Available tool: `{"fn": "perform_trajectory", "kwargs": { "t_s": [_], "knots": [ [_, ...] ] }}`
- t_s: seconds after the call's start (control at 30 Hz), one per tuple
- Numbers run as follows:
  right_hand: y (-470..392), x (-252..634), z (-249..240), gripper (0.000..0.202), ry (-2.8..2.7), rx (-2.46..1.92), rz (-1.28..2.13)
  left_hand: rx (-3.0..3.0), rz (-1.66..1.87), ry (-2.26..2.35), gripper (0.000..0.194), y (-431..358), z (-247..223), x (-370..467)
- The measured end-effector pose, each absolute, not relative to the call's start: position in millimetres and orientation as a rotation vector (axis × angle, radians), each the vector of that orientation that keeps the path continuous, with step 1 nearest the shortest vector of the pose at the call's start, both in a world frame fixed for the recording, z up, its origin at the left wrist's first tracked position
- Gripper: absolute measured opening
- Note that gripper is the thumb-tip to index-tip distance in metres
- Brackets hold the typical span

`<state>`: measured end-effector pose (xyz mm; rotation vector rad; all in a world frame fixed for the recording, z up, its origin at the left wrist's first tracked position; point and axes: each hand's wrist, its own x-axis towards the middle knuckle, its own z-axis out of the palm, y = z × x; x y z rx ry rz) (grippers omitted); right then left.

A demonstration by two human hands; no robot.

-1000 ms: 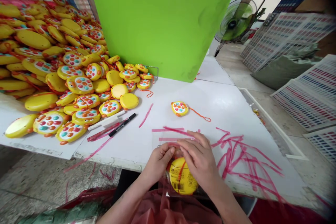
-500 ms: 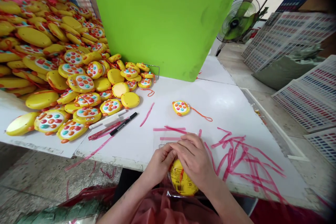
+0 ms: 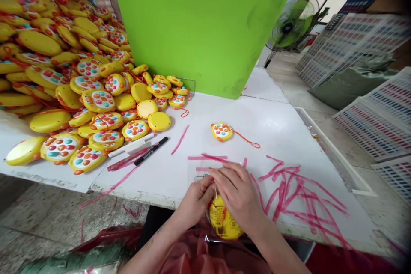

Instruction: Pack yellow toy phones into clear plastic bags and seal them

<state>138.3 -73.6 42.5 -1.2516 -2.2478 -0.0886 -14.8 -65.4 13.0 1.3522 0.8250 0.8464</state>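
A clear plastic bag [image 3: 207,237] at the table's front edge holds a yellow toy [image 3: 226,225]; black print, a barcode and an orange cord show through the film. My left hand [image 3: 196,197] pinches the bag's upper left edge between thumb and fingers. Over the bag's upper right side lies my right hand [image 3: 239,192], its fingers together and pressing on the film beside the left thumb. Both hands touch at the fingertips, and the exact fold under them is hidden. Beyond them a turtle-like toy [image 3: 221,131] with coloured dots and an orange cord lies alone.
A large pile of yellow toys [image 3: 93,100] covers the left side. Several pens, including a black marker [image 3: 150,151], lie in front of it. Pink strips [image 3: 289,188] are scattered at right. A green board [image 3: 199,30] stands behind, and a fan [image 3: 287,28] farther right.
My right fingers have shifted slightly at the bag's top edge, meeting the left thumb. The toy stays in the bag, and the rest looks the same.
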Motion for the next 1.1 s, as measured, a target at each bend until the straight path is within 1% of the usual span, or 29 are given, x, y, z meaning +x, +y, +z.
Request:
{"fn": "perform_trajectory", "kwargs": {
  "t_s": [0.27, 1.1],
  "knots": [
    [-75.1, 138.8, 40.7, 0.04, -2.271, -1.226, -0.025, 1.337, 0.85, 0.83, 0.03, -65.9, 8.3, -15.0],
    [-75.1, 138.9, 37.5, 0.035, -2.261, -1.274, 0.078, 1.372, 0.814, 0.835, 0.031, -66.0, 10.9, -13.8]
  ]
}}
